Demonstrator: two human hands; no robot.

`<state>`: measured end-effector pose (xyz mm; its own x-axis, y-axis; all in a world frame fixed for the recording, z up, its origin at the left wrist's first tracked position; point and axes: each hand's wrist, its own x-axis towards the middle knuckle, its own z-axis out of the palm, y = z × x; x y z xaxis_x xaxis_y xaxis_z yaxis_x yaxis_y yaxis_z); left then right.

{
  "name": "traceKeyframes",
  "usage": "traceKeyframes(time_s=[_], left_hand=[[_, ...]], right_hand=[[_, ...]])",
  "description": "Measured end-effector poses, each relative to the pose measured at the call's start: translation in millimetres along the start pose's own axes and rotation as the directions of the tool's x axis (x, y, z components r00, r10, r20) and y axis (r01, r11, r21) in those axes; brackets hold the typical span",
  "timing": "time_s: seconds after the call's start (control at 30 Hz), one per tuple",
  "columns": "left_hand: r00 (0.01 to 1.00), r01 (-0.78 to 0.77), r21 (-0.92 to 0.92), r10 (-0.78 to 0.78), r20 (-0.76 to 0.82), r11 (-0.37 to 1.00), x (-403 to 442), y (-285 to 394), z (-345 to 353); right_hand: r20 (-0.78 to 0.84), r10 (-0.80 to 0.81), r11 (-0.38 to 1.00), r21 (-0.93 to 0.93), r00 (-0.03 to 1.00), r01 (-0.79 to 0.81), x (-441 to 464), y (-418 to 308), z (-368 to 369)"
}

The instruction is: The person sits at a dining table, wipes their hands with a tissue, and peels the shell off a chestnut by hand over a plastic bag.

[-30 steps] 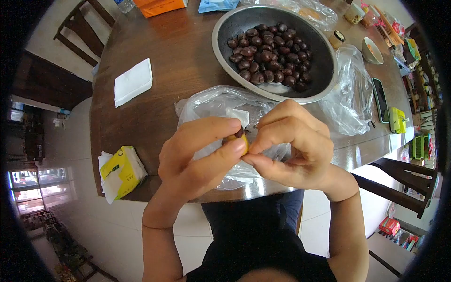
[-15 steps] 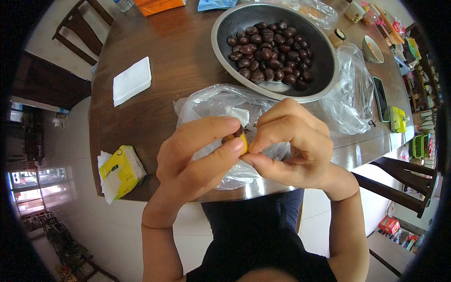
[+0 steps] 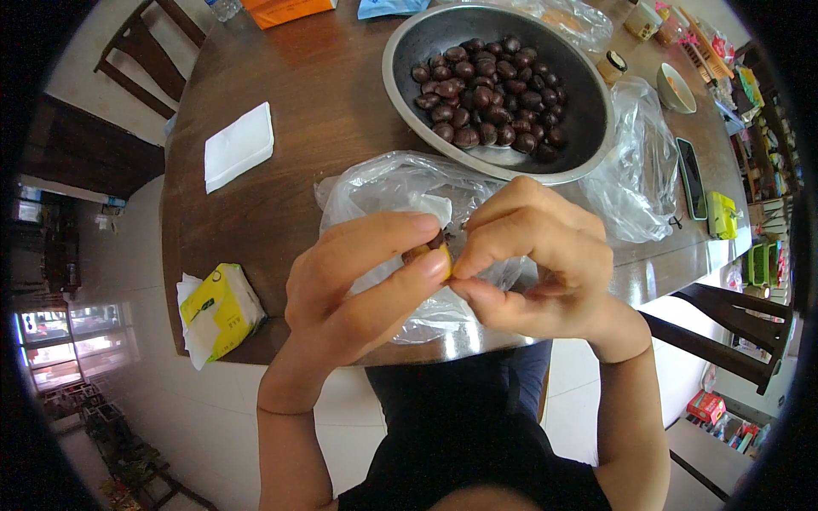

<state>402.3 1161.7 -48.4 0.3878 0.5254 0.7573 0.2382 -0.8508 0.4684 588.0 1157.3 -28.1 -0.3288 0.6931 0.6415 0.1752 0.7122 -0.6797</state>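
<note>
A partly peeled chestnut (image 3: 438, 247), dark shell with yellow flesh showing, is pinched between the thumb and forefinger of my left hand (image 3: 362, 277). My right hand (image 3: 537, 260) has its thumb and forefinger closed together at the chestnut's right side; whether a bit of shell is between them is hidden. Beneath both hands a clear plastic bag (image 3: 366, 192) lies spread on the table, with a white tissue and dark bits on it. Beyond it stands a metal bowl (image 3: 400, 106) holding several dark brown chestnuts (image 3: 498, 98).
On the wooden table (image 3: 315, 111) lie a folded white napkin (image 3: 239, 146) and a yellow tissue pack (image 3: 223, 311) at the left. To the right are another plastic bag (image 3: 635, 170), a phone (image 3: 691, 179), a small yellow pack (image 3: 722, 215) and a white bowl (image 3: 676, 88).
My right hand has shifted slightly to the right, its thumb tip turned a little. My left hand keeps its pinch on the chestnut.
</note>
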Motion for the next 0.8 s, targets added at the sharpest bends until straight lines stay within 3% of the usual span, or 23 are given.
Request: traceKeyframes(time_s=[0.33,0.8], left_hand=[[0.997,-0.075,0.09,0.073,0.03,0.993,1.3,-4.6,1.8],[0.998,-0.067,0.087,0.068,-0.014,0.994,4.2,-3.8,2.2]], right_hand=[[0.036,0.039,0.999,-0.035,0.999,-0.038,-1.0,2.1,-1.1],[-0.079,-0.11,0.98,-0.176,0.991,0.095,-2.4,5.2,0.8]])
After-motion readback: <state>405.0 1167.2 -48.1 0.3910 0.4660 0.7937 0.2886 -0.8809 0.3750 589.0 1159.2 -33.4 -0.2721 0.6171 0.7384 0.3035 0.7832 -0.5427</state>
